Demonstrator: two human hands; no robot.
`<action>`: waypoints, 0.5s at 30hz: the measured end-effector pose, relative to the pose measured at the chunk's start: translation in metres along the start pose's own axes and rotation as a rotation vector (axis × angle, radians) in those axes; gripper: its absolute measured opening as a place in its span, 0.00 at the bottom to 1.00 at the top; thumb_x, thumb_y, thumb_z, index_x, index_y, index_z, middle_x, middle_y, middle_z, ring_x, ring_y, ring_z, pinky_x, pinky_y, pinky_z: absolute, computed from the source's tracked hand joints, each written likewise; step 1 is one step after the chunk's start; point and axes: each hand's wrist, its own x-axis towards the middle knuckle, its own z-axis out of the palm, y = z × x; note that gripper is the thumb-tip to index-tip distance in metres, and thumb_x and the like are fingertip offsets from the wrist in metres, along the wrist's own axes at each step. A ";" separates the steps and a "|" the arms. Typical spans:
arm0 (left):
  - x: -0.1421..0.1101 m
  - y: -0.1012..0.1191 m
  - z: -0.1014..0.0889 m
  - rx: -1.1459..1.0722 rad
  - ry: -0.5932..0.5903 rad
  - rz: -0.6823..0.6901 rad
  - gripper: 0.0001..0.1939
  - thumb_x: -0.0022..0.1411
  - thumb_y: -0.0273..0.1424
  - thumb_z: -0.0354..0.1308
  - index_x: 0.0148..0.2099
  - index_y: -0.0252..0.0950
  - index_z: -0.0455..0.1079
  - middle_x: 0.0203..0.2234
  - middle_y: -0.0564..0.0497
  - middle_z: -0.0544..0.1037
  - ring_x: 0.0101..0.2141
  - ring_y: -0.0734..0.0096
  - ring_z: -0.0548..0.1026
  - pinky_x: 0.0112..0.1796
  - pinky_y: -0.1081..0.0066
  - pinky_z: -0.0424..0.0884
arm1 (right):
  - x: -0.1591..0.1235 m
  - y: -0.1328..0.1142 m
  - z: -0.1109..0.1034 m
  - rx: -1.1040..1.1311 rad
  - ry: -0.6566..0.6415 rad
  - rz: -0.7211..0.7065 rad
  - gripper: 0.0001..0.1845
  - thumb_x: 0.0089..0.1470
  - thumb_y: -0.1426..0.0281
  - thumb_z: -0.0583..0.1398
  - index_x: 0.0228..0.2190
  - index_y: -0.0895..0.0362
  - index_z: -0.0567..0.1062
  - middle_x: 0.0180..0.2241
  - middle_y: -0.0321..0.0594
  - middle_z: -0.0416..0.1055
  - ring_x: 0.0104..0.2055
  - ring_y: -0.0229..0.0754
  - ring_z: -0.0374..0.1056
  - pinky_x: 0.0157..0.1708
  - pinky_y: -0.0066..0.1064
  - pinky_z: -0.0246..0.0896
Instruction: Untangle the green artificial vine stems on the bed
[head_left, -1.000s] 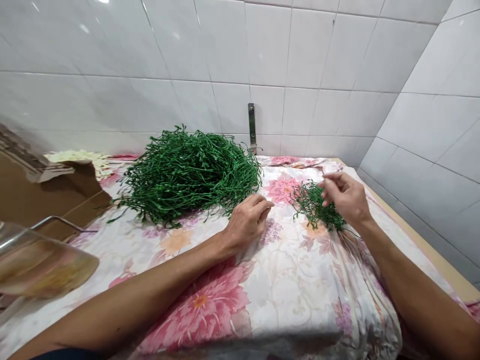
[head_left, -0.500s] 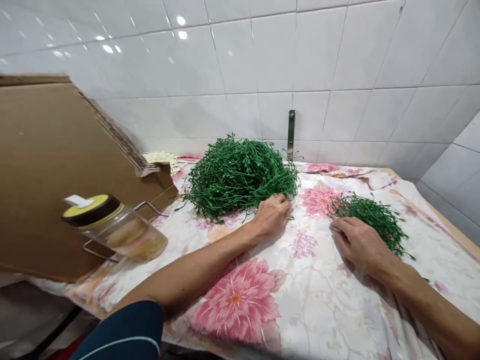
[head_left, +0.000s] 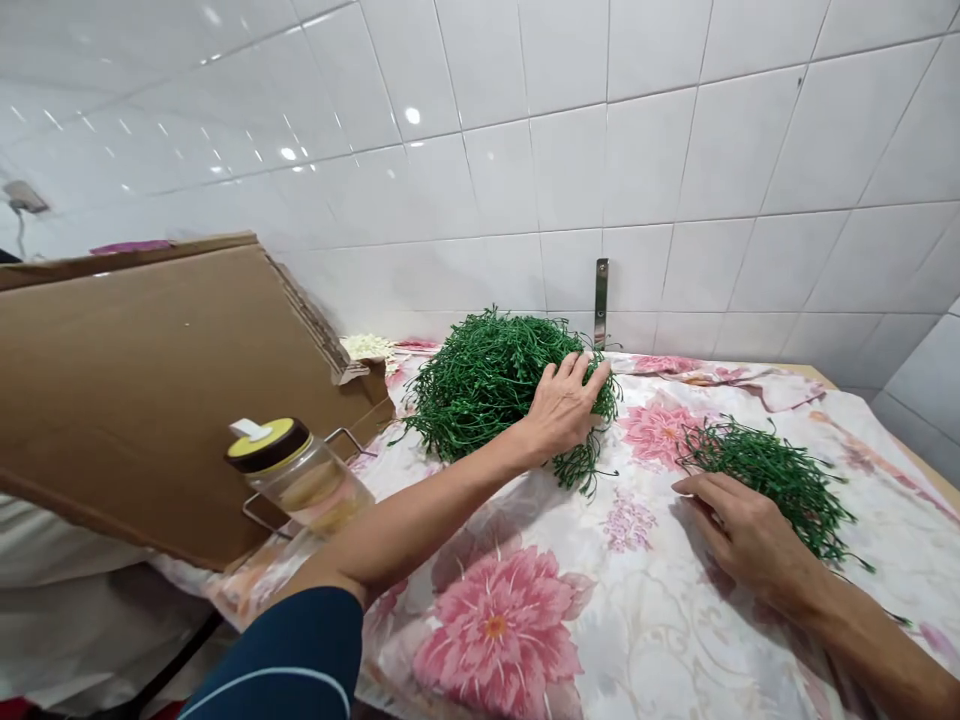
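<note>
A large tangled heap of thin green artificial stems (head_left: 480, 385) with small bud-like tips lies at the back middle of the cloth. My left hand (head_left: 564, 408) rests on the heap's right side, fingers spread, with a tuft of stems hanging below it. To the right lies a smaller bunch of green stems (head_left: 784, 475), arranged more loosely in one direction. Just in front of that bunch is my right hand (head_left: 739, 520), palm down with fingers stretched out and nothing visible in it. Its lower fingers are partly hidden.
A floral cloth (head_left: 645, 620) covers the table. At left, a jar with a yellow and brown lid (head_left: 307, 475) stands before a large cardboard box (head_left: 150, 390). Pale yellow pieces (head_left: 367, 347) lie behind the box. A metal strip (head_left: 601, 300) is against the tiled wall (head_left: 577, 170).
My left hand has gone from closed at the heap's front right edge to spread on top of its right side. My right hand's fingers have straightened beside the small bunch. The camera view has shifted.
</note>
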 end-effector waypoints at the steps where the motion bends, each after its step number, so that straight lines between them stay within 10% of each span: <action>1: 0.004 -0.006 0.004 0.013 -0.041 -0.020 0.36 0.58 0.28 0.64 0.67 0.35 0.59 0.54 0.35 0.72 0.57 0.46 0.66 0.54 0.54 0.63 | 0.000 -0.001 0.000 0.025 0.002 -0.009 0.13 0.66 0.69 0.53 0.41 0.54 0.78 0.42 0.46 0.79 0.44 0.47 0.76 0.45 0.38 0.72; 10: -0.002 -0.049 -0.037 -0.377 0.416 -0.390 0.12 0.61 0.25 0.55 0.44 0.36 0.76 0.29 0.51 0.77 0.27 0.71 0.70 0.33 0.73 0.67 | 0.003 -0.007 -0.003 0.099 -0.030 -0.011 0.13 0.66 0.69 0.54 0.42 0.53 0.78 0.40 0.45 0.79 0.41 0.47 0.77 0.43 0.37 0.74; 15: -0.002 -0.070 -0.062 -0.528 0.611 -0.522 0.12 0.59 0.27 0.59 0.45 0.35 0.80 0.29 0.52 0.79 0.28 0.72 0.73 0.31 0.75 0.66 | 0.008 -0.011 -0.004 0.126 -0.051 -0.017 0.12 0.66 0.68 0.54 0.42 0.52 0.78 0.40 0.44 0.79 0.41 0.47 0.77 0.41 0.37 0.74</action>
